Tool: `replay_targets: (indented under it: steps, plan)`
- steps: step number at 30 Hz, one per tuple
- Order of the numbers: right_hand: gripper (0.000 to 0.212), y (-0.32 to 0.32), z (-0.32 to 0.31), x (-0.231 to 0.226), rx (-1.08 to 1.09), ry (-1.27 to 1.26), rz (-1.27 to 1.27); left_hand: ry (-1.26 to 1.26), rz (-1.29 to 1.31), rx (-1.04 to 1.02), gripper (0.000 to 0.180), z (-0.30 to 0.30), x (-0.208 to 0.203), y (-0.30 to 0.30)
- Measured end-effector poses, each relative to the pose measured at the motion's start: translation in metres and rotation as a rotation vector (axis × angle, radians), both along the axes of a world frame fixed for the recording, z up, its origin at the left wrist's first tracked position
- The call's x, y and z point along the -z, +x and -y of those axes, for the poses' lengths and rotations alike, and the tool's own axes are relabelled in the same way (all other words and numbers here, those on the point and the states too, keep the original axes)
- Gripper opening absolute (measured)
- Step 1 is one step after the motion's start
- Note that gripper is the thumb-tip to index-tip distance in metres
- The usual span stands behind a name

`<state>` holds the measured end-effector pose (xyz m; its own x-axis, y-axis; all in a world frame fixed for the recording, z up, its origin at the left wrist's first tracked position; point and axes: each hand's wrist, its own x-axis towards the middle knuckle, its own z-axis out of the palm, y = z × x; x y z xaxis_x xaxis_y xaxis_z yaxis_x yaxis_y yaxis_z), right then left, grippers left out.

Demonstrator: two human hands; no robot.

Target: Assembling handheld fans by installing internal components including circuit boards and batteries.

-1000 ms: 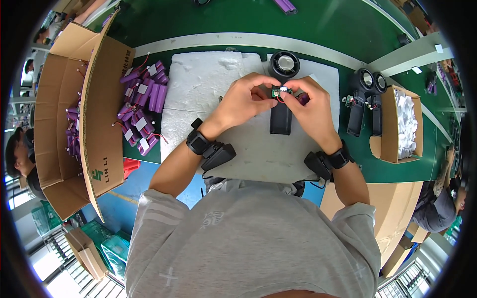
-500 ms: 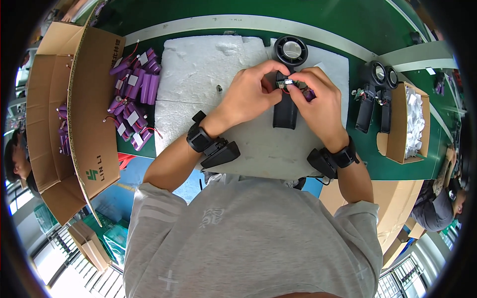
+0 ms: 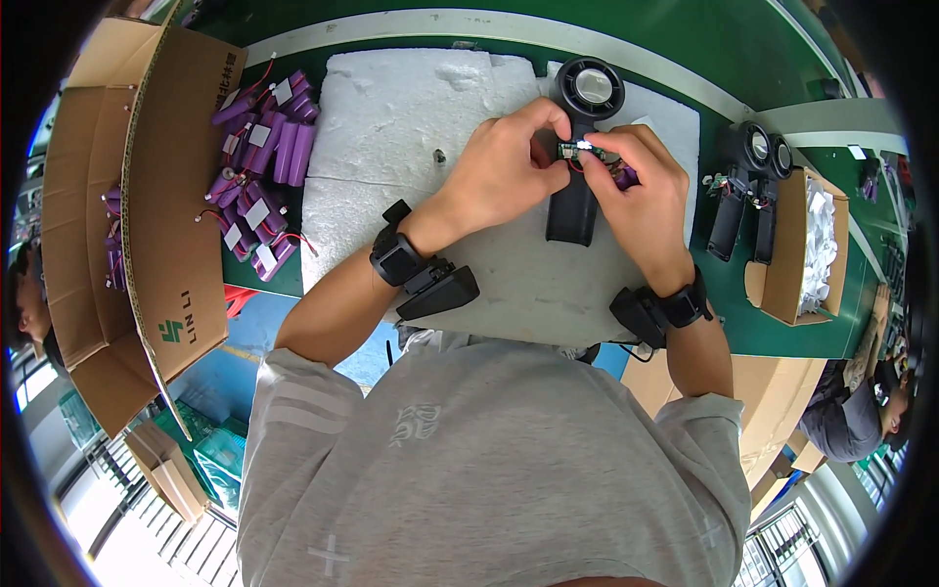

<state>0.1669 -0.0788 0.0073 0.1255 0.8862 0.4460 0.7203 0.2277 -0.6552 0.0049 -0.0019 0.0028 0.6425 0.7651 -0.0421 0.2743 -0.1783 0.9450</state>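
Observation:
A black handheld fan housing [image 3: 571,214] with a round head [image 3: 593,86] lies on the white foam board, its handle toward me. Over the upper handle is a small green circuit board [image 3: 567,151] with a bright white part and a red wire. My left hand [image 3: 504,166] is closed, index finger and thumb at the board's left end. My right hand [image 3: 641,191] pinches the board's right side between thumb and index finger. A purple battery cell [image 3: 624,176] shows partly beneath the right fingers; the rest of it is hidden.
Several purple battery packs [image 3: 259,161] are heaped at left, beside a tall open cardboard box [image 3: 181,196]. At right lie two more black fan housings [image 3: 726,215] and a small carton [image 3: 782,264] of white pieces. The foam board [image 3: 391,127] rests on the green table.
The circuit board now shows more of its green face between my fingers. Both hands stay over the fan handle, and the whole view has shifted slightly.

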Motion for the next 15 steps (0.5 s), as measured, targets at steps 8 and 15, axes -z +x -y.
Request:
replay_targets:
  steps: [8, 15]
  plan:
    - [0.017, -0.0013, -0.0009, -0.0038, 0.007, -0.049, 0.035, 0.028, 0.085, 0.020, 0.027, -0.0024, 0.0069, -0.0004]
    - [0.017, 0.0011, -0.0005, -0.0036, -0.009, -0.047, 0.050, 0.043, 0.233, 0.094, 0.019, -0.0091, 0.0080, -0.0018]
